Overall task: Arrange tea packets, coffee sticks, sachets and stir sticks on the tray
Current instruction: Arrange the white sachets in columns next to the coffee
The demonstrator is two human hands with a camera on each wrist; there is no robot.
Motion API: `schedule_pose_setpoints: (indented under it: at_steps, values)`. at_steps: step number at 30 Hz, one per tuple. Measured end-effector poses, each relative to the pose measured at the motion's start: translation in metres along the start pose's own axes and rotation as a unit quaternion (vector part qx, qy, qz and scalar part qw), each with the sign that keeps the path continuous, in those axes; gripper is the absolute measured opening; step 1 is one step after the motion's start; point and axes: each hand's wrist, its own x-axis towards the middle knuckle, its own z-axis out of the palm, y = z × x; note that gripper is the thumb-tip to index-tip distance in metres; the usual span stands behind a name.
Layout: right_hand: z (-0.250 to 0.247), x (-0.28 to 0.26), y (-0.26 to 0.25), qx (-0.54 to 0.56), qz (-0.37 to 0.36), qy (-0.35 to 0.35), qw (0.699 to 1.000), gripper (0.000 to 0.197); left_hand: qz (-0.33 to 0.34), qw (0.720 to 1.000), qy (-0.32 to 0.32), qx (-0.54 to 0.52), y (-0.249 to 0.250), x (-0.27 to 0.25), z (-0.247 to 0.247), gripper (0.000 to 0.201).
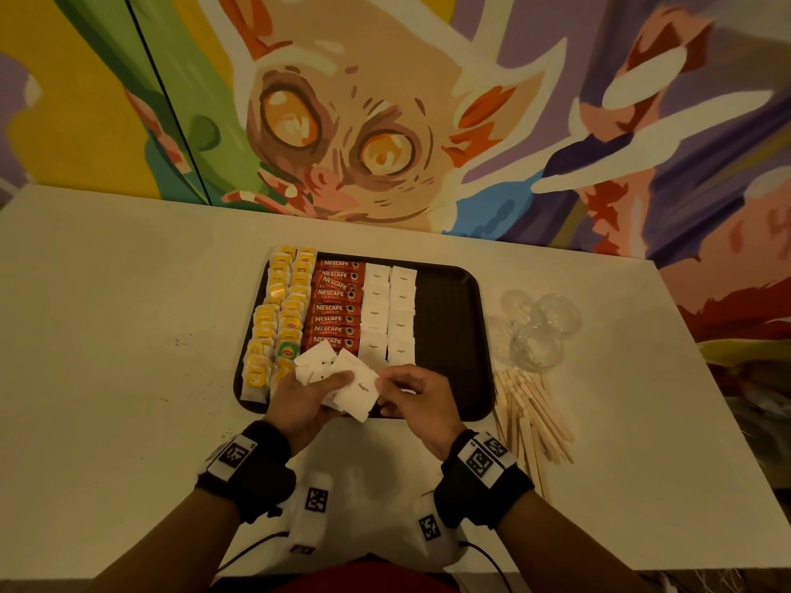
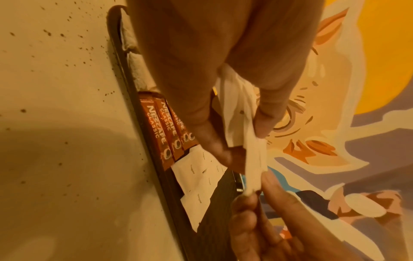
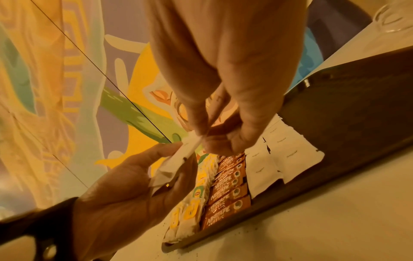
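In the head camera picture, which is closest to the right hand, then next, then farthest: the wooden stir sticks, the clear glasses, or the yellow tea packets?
From the right hand:
1. Wooden stir sticks, just to its right on the table.
2. Yellow tea packets, across the tray on its left side.
3. Clear glasses, farther back on the right; nearly level with the tea, so hard to call.

White worktop (image 1: 128,336) against mural wall. On it: dark brown tray (image 1: 449,318) at centre, clear glass cups (image 1: 539,327) just right of tray, loose pile of wooden stir sticks (image 1: 530,408) nearer, dark specks (image 1: 184,344) left.
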Motion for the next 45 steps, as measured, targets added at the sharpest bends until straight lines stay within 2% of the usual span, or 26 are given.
schedule_pose_setpoints:
  at_steps: [6, 11, 16, 19, 23, 26, 31, 37, 45]
  values:
    - [0.008, 0.001, 0.004, 0.063, 0.028, 0.010, 0.998, 0.032, 0.035, 0.999, 0.021, 0.012, -0.001, 0.003, 0.002, 0.041]
    - [0.009, 0.005, 0.005, 0.063, 0.040, -0.002, 0.997, 0.008, 0.046, 0.998, 0.041, -0.005, 0.001, 0.005, -0.001, 0.037]
    - [0.003, 0.014, 0.000, 0.051, 0.052, 0.002, 0.997, 0.006, 0.053, 0.997, 0.051, -0.009, 0.001, 0.007, -0.001, 0.032]
    - [-0.003, 0.026, -0.007, 0.087, 0.064, 0.006, 0.994, 0.008, 0.050, 0.997, 0.061, -0.012, 0.002, 0.009, -0.003, 0.033]
    - [-0.017, 0.050, -0.016, 0.103, 0.070, 0.037, 0.991, 0.017, 0.035, 0.997, 0.066, -0.015, 0.004, 0.012, -0.005, 0.036]
    - [-0.027, 0.073, -0.021, 0.092, 0.066, 0.064, 0.992, 0.016, 0.029, 0.997, 0.073, -0.015, 0.005, 0.014, -0.006, 0.040]
    - [-0.039, 0.113, -0.031, -0.030, 0.069, 0.111, 0.991, 0.017, 0.015, 0.996, 0.078, -0.041, 0.011, 0.015, -0.004, 0.041]
    - [-0.045, 0.155, -0.026, -0.188, 0.067, 0.146, 0.969, 0.024, -0.001, 0.995, 0.072, -0.067, 0.014, 0.016, -0.002, 0.045]
    - [-0.040, 0.176, -0.022, -0.265, 0.099, 0.138, 0.949, 0.023, 0.015, 0.998, 0.058, -0.016, 0.015, 0.012, 0.003, 0.032]
